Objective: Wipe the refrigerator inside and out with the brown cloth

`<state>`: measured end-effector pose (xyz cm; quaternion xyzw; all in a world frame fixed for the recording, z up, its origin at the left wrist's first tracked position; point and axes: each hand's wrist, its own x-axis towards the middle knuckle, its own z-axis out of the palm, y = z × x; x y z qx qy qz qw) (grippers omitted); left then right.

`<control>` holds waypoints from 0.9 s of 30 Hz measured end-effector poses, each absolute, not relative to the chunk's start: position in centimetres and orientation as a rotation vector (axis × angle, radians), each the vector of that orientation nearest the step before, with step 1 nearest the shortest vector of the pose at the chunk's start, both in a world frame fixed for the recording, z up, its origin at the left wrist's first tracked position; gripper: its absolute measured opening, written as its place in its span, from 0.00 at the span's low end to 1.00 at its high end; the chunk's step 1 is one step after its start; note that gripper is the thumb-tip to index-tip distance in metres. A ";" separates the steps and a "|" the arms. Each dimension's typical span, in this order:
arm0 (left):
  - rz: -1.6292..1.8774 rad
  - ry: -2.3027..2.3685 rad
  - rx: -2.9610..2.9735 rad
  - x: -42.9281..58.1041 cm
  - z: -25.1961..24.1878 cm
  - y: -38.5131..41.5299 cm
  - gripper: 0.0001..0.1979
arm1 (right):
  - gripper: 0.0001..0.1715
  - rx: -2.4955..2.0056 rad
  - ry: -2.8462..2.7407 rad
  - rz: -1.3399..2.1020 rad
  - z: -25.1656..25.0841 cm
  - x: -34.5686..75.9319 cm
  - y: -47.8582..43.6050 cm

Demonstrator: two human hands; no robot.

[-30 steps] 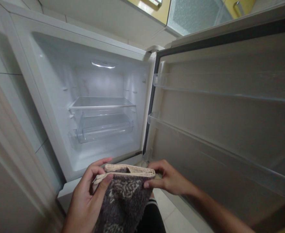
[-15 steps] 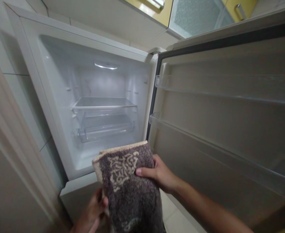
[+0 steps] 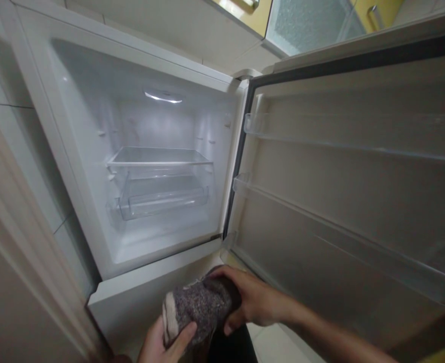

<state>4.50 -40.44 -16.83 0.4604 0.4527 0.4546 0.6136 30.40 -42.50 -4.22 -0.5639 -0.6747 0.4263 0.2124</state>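
Note:
A dark purple-brown towel [image 3: 203, 307] with a pale edge is bunched into a folded bundle low in the view. My left hand [image 3: 169, 340] grips its left end, thumb pressed on top. From the right, my right hand [image 3: 251, 297] curves around the other end, fingers over the top and thumb beneath. Both hands are just in front of the open refrigerator [image 3: 162, 267], below the level of its compartment floor. The towel's underside is hidden.
A clear shelf [image 3: 160, 156] and a clear drawer [image 3: 165, 199] sit inside the lit compartment. The refrigerator door [image 3: 351, 201], with clear door racks [image 3: 343, 143], stands open at the right. Yellow cabinets [image 3: 241, 12] are above; a tiled wall [image 3: 14, 136] is at the left.
The towel has gone from a flat, upright folded piece to a smaller folded bundle, and has moved lower. My right hand now curls over it, and my left thumb has come on top.

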 end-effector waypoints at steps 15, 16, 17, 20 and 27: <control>1.379 0.680 1.591 15.7 -6.7 -31.8 0.16 | 0.21 -1.404 -2.093 -0.856 -3.2 38.8 -43.9; 1.293 0.659 1.611 16.3 -8.2 -31.6 0.17 | 0.21 -1.535 -2.126 -0.706 -3.7 39.2 -44.4; 1.217 0.652 1.646 16.8 -9.8 -31.6 0.16 | 0.22 -1.695 -2.131 -0.495 -4.0 39.5 -44.9; 1.090 0.701 1.775 17.8 -13.8 -32.1 0.12 | 0.37 -2.010 -2.065 0.330 -3.4 40.0 -46.4; 1.227 0.859 1.756 19.3 -15.9 -31.3 0.23 | 0.34 -1.754 -1.823 0.757 -2.9 38.3 -43.9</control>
